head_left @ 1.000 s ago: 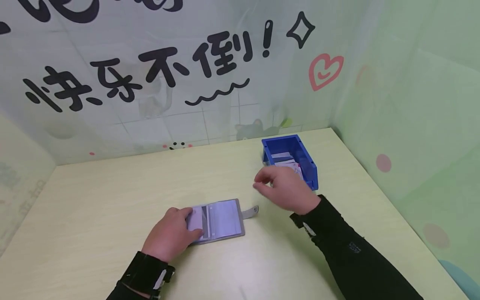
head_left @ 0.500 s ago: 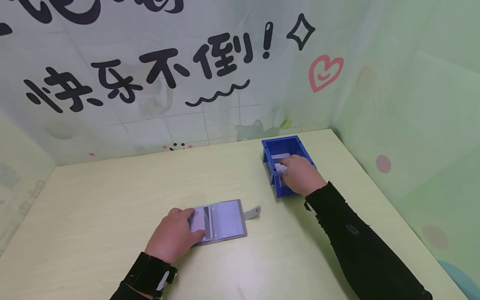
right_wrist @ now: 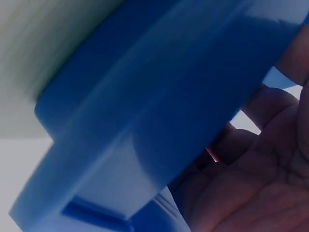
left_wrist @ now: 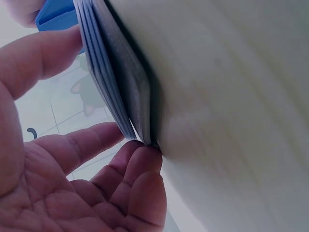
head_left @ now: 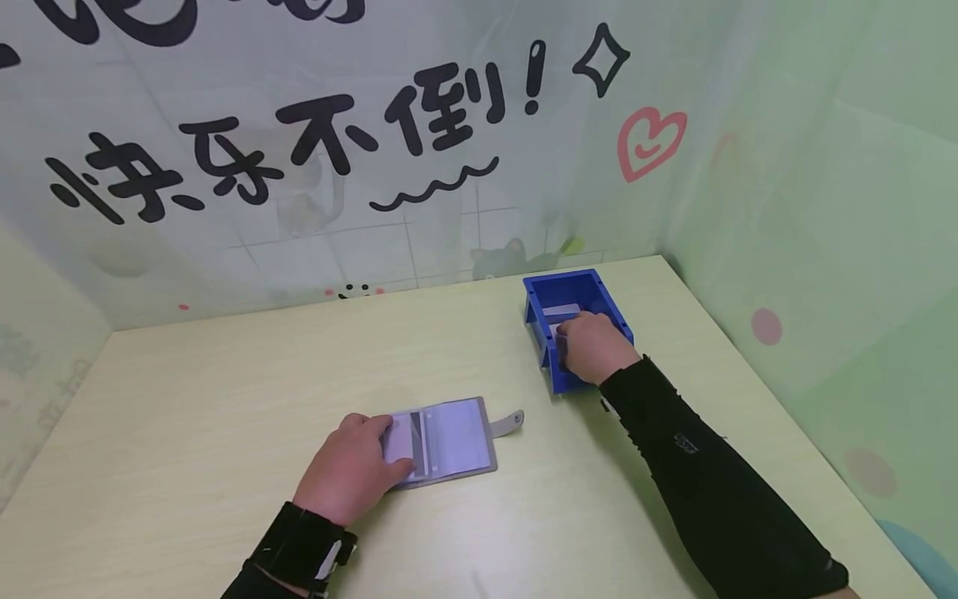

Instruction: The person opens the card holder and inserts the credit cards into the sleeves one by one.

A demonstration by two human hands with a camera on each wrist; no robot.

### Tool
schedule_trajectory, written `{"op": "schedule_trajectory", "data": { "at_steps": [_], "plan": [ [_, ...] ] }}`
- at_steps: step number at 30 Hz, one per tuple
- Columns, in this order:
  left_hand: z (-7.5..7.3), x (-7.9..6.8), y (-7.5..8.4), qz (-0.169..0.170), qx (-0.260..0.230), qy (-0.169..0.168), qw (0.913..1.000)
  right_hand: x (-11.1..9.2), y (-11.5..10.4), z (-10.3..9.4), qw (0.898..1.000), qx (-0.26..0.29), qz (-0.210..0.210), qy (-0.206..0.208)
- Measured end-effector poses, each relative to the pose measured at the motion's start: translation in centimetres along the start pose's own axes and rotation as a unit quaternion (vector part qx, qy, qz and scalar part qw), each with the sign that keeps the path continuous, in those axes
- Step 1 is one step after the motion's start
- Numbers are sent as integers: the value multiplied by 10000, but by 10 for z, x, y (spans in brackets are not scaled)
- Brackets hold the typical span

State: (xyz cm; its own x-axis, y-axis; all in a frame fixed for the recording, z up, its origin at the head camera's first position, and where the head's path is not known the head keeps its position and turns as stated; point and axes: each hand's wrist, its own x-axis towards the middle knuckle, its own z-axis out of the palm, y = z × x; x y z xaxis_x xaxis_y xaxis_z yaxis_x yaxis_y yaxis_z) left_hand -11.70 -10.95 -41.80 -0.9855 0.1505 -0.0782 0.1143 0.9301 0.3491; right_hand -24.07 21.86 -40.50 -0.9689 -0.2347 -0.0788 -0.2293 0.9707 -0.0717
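An open card holder [head_left: 458,437] with clear sleeves and a grey cover lies on the table, its snap strap [head_left: 507,423] pointing right. My left hand [head_left: 350,466] holds its left side, thumb at the near edge and fingers at the far edge. In the left wrist view, fingertips [left_wrist: 145,159] curl against the end of the cover and stacked sleeves [left_wrist: 104,72]. My right hand [head_left: 597,348] reaches into a blue bin [head_left: 565,291] holding several cards [head_left: 561,310]. Its fingers are bent down among them; the bin wall [right_wrist: 159,96] hides the fingertips in the right wrist view.
The light wooden table [head_left: 224,399] meets a printed cloth backdrop [head_left: 337,241] at the back and a green cloth wall [head_left: 823,291] on the right. The bin stands near the back right corner.
My right hand has moved from left of the bin down into it, and its fingers have bent further. The left hand and card holder have shifted very slightly right.
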Motion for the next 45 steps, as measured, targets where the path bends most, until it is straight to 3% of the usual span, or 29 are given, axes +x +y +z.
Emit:
{"op": "schedule_trajectory", "data": {
  "at_steps": [16,32,45],
  "plan": [
    [2,0,0,6,50,34,10000,2,2,10,9995,13,158,286],
    [0,-1,2,51,73,6,10000,3,2,7,9995,64,249,171],
    [-1,0,3,-22,29,-26,10000,4,5,5,9997,121,-28,220]
  ]
}}
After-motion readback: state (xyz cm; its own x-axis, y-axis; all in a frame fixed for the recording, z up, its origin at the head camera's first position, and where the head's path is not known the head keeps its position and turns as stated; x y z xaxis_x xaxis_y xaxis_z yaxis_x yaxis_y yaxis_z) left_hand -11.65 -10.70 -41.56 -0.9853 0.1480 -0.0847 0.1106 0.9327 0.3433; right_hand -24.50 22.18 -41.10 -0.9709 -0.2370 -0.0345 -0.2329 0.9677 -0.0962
